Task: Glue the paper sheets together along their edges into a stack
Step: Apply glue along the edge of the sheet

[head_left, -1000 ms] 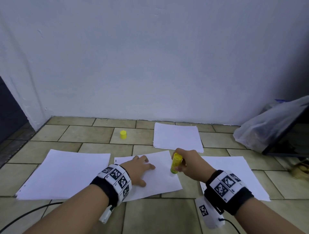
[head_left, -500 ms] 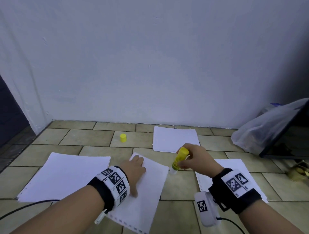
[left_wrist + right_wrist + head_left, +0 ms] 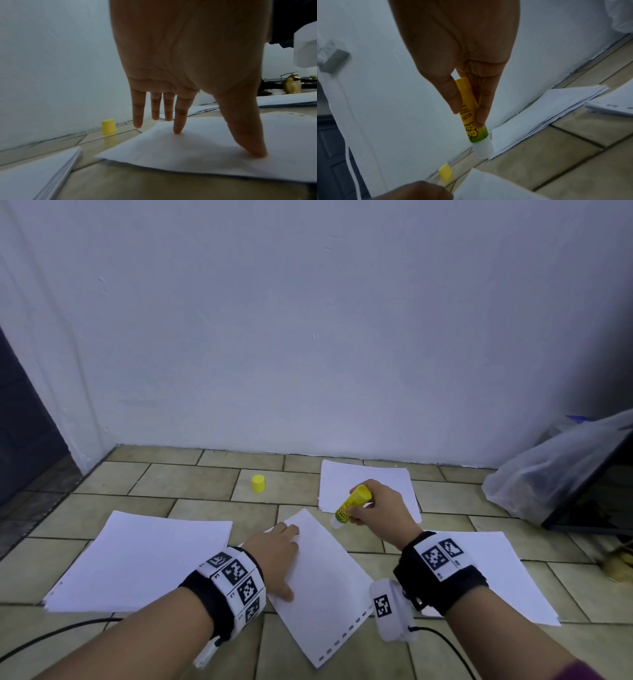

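Our left hand [image 3: 274, 556] lies flat with straight fingers on the single sheet [image 3: 325, 580], index finger [image 3: 178, 121] and thumb pressing the paper. This sheet lies turned at an angle on the floor [image 3: 191, 481], one corner pointing to the wall, its punched edge near us. Our right hand [image 3: 380, 511] holds the glue stick [image 3: 351, 505] pinched between thumb and fingers, white tip down, just above the floor beside the far corner of the sheet and not touching it.

To the left of the sheet lies a paper stack [image 3: 137, 559], to the right another stack [image 3: 507, 573] partly under our right wrist, and behind the right hand a third stack [image 3: 394, 477]. Bare tile shows between them. The yellow cap [image 3: 258, 483] stands alone near the wall [image 3: 308, 337].

At far right, a clear plastic bag [image 3: 548, 474] leans on a dark panel [image 3: 596, 491]; what is inside, we cannot tell.
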A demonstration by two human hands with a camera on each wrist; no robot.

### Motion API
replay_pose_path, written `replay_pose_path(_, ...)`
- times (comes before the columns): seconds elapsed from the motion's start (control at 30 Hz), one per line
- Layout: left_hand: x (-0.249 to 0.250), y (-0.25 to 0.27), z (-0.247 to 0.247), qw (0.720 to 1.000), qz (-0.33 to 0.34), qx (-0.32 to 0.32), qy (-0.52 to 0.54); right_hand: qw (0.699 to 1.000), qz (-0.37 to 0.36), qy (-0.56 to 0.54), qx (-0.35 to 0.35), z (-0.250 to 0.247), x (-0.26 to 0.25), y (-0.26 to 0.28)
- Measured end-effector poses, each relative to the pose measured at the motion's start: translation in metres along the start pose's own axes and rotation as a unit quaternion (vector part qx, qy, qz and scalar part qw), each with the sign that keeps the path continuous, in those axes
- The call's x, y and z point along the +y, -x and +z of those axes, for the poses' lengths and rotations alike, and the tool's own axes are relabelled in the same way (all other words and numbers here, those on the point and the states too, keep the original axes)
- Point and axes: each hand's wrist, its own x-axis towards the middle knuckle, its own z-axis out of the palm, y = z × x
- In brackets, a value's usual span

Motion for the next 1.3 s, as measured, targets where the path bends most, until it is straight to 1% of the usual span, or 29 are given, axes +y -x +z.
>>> replay_pose_path(0.1, -0.002, -0.003, 0.004, 0.997, -0.020, -0.004, 0.072, 0.999, -0.012, 0.027, -0.014, 0.016, -0.003, -0.008)
replay_pose_path(0.17, -0.002, -0.004, 0.007, 0.995, -0.022, -0.009, 0.097, 0.999, -0.020, 0.034, -0.024, 0.028, -0.004, -0.013)
replay_pose_path(0.33, -0.001, -0.004, 0.012, 0.996, -0.020, 0.000, 0.088, 0.996, -0.048, 0.060, -0.049, 0.058, -0.014, -0.029)
replay_pose_path(0.47, 0.000, -0.005, 0.013, 0.997, -0.018, 0.002, 0.079, 0.982, -0.076, 0.146, -0.093, 0.067, -0.019, -0.034)
replay_pose_path(0.57, -0.002, -0.004, 0.013, 0.997, -0.017, 0.003, 0.081, 0.962, -0.097, 0.220, -0.128, 0.057, -0.019, -0.031)
replay_pose_path(0.7, -0.004, -0.006, 0.012, 0.994, -0.005, 0.000, 0.105, 0.941, -0.105, 0.275, -0.165, 0.029, -0.013, -0.014)
replay_pose_path(0.77, -0.004, -0.008, 0.009, 0.994, 0.003, -0.016, 0.106, 0.935, -0.103, 0.289, -0.176, 0.014, -0.009, -0.001)
replay_pose_path(0.9, -0.004, -0.012, 0.004, 0.997, 0.008, -0.058, 0.053, 0.924, -0.090, 0.309, -0.206, -0.012, 0.000, 0.022)
replay_pose_path(1.03, -0.004, -0.011, -0.001, 0.998, 0.016, -0.062, 0.010, 0.924, -0.074, 0.299, -0.225, -0.030, 0.006, 0.036)
replay_pose_path(1.17, 0.000, -0.006, -0.009, 0.997, 0.020, -0.066, -0.034, 0.925, -0.058, 0.292, -0.238, -0.041, 0.008, 0.036)
replay_pose_path(1.23, 0.003, -0.003, -0.009, 0.997, 0.012, -0.058, -0.049, 0.939, -0.047, 0.263, -0.217, -0.044, 0.009, 0.031)
replay_pose_path(1.3, 0.006, 0.002, -0.006, 0.997, 0.008, -0.037, -0.073, 0.969, -0.025, 0.173, -0.176, -0.046, 0.009, 0.026)
